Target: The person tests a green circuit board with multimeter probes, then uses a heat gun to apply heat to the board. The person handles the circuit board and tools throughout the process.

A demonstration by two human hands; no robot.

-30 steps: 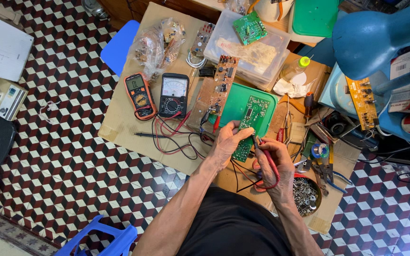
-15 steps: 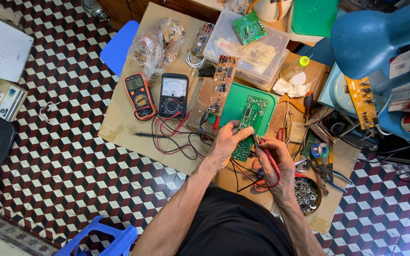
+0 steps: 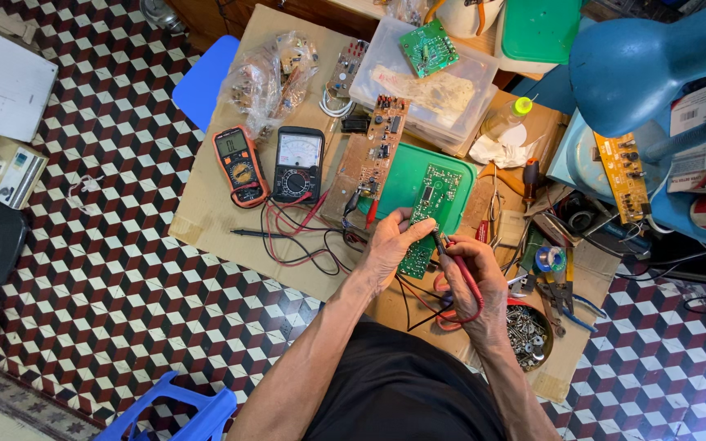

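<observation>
Left hand [image 3: 390, 245] grips the long green printed circuit board [image 3: 426, 214] at frame centre; right hand [image 3: 471, 273] pinches a red-leaded probe [image 3: 443, 245] against it. Probing underway; black analogue multimeter [image 3: 297, 165] sits upper left.

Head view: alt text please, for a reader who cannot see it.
Seen from above, a person's left hand steadies a long green circuit board on a cardboard-covered table while the right hand holds a red-wired probe to it. An orange digital multimeter and a black analogue multimeter lie to the left.
</observation>
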